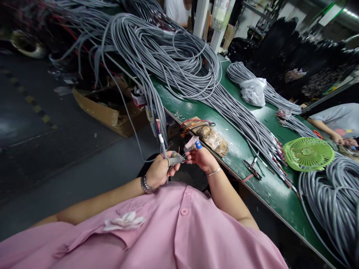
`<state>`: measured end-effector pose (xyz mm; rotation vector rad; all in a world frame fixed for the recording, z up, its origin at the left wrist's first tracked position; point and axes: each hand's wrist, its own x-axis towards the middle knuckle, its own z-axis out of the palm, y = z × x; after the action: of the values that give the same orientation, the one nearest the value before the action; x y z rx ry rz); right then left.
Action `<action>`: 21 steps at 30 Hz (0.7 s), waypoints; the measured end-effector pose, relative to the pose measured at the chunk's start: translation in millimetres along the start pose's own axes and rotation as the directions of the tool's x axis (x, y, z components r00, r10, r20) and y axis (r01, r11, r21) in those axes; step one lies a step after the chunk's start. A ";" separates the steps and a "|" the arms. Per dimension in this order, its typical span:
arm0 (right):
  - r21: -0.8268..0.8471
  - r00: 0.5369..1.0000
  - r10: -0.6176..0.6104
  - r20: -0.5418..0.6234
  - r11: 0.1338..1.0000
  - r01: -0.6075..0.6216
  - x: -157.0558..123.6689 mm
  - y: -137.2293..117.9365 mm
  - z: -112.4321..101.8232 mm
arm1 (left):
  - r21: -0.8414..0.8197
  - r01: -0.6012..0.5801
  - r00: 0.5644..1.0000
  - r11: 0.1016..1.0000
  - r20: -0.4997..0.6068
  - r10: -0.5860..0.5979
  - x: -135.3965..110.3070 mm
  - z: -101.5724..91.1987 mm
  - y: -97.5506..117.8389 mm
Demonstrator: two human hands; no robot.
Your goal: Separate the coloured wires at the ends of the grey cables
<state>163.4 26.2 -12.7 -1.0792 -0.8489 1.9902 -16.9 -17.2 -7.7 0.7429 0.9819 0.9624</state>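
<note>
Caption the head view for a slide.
Left hand and right hand handling thin wires beside grey cables on a green table.

No text, brand or number can be read, neither on the clear container (220,15) at one o'clock, the red-and-white box (138,99) toward ten o'clock, nor the printed grey shirt (340,117) at three o'clock.
</note>
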 end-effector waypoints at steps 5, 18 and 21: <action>-0.308 0.997 0.032 0.073 0.951 -0.008 -16.3 -14.8 -5.2 | 0.144 -0.016 0.999 0.989 0.030 0.011 -3.6 -6.3 -7.1; -0.526 0.980 -0.159 0.116 0.827 0.197 -18.4 -6.6 19.5 | 0.328 0.039 0.980 0.944 0.174 -0.101 -5.3 -5.0 -10.6; -0.459 0.980 -0.193 0.049 0.867 0.194 -23.4 -5.6 16.2 | 0.264 0.049 0.985 0.963 0.147 -0.091 -3.9 -5.7 -10.4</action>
<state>160.1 6.6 8.4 -1.1933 -1.4247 1.6578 -19.7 -24.4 -17.5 0.9821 0.9987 0.7079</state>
